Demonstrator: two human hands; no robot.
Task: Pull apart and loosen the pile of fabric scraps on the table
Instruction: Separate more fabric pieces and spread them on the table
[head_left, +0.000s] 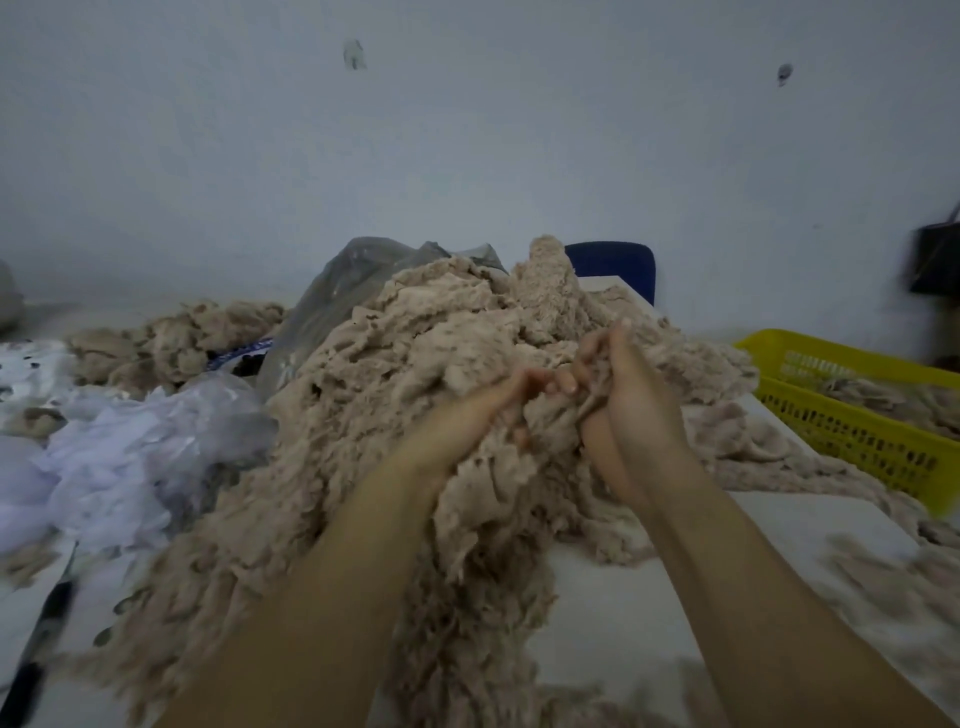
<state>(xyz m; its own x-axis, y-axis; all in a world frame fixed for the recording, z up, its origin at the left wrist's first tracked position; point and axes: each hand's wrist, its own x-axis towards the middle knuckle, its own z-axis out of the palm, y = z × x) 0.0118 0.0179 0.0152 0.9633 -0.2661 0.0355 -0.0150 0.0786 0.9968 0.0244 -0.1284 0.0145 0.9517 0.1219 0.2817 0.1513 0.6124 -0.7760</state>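
A big mound of beige fuzzy fabric scraps covers the middle of the white table and trails off toward its right edge. My left hand grips a clump near the top of the mound, fingers curled into the fluff. Right beside it, my right hand holds another bunch of the same scraps, fingers curled over it. The two hands sit close together, almost touching at the fingertips. The view is blurred by motion.
A yellow perforated basket with some scraps stands at the right. White plastic wrapping and a grey plastic bag lie left of the mound, with a smaller scrap heap behind. A blue chair back is by the wall.
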